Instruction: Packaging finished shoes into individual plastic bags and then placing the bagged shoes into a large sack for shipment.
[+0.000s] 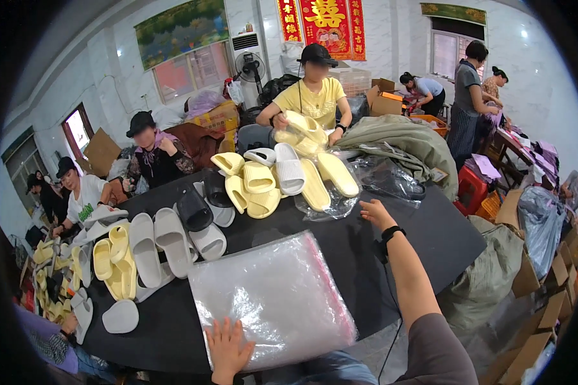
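Head view: bottom centre, my left hand (228,350), fingers spread, is apparently steadying clear bags (273,295), while my unclenched right hand (377,213) is hovering near yellow slippers (338,174), probably needing a pinch.

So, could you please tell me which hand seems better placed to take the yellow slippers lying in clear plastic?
Probably the right hand: it is outstretched close to the yellow slippers, while the left hand rests farther away, flat on the clear plastic stack.
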